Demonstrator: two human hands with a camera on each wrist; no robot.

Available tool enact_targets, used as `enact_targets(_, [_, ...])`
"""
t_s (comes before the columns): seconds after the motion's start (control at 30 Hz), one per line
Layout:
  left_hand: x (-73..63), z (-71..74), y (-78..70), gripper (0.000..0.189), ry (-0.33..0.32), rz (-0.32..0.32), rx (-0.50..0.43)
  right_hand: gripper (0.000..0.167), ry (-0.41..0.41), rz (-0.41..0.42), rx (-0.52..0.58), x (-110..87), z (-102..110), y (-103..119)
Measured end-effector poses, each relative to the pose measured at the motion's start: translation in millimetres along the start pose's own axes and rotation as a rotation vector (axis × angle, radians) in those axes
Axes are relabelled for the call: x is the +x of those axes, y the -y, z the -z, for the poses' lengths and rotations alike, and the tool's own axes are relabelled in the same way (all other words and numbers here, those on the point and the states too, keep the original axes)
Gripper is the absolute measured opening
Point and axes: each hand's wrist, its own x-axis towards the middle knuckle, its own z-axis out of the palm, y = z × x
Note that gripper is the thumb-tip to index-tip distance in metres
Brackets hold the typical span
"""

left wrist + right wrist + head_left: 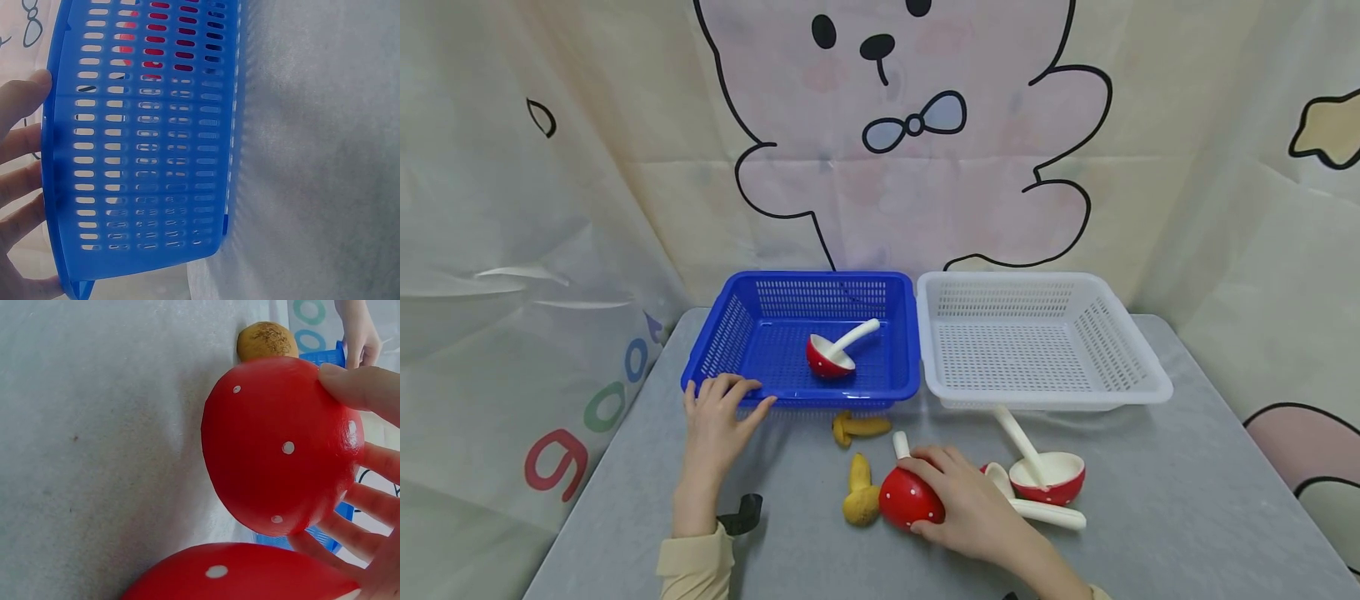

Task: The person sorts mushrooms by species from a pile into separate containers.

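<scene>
My right hand (962, 504) grips a red toy mushroom (910, 498) with white dots, thumb and fingers spread around its cap. The mushroom's white stem points toward the baskets. In the right wrist view the same red cap (281, 447) sits against the fingers. My left hand (718, 421) rests on the near left rim of the blue basket (842, 398), its fingertips touching the edge (51, 156). Inside that basket lies another red mushroom (829, 358), its stem tilted up to the right. Beside the gripped mushroom lies a yellow-brown mushroom (861, 504).
A white basket (1045, 400) stands right of the blue one. Another yellow-brown mushroom (859, 427) lies before the blue basket. To the right of my right hand are more red mushrooms (1052, 483) with white stems, partly hidden. A printed curtain (910, 208) hangs behind the table.
</scene>
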Motion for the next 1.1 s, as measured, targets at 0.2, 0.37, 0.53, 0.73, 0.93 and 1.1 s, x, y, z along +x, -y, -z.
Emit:
enact_targets(0.2, [0.2, 0.4, -0.5, 0.032, 0.002, 0.004, 0.003, 0.065, 0.001, -0.003, 0.001, 0.4, 3.0, 2.3])
enact_targets(0.37, [-0.2, -0.1, 0.0, 0.031, 0.001, -0.001, 0.005, 0.066, -0.012, -0.007, -0.009, 0.0, 7.3, 4.4])
enact_targets(0.53, [-0.6, -0.3, 0.0, 0.032, 0.007, 0.005, 0.003, 0.066, -0.021, -0.009, -0.018, 0.8, 13.2, 7.7])
enact_targets(0.73, [-0.3, -0.2, -0.3, 0.031, 0.003, 0.002, -0.002, 0.067, -0.043, -0.010, -0.005, 1.7, 21.1, 12.0])
enact_targets(0.93, [-0.5, 0.0, -0.5, 0.031, 0.000, 0.000, -0.005, 0.070, -0.039, -0.017, 0.014, 2.4, 28.1, 16.7])
enact_targets(1.1, [-0.9, 0.3, -0.4, 0.031, -0.001, -0.003, -0.007, 0.071, -0.052, -0.012, 0.018, 3.3, 35.1, 20.1])
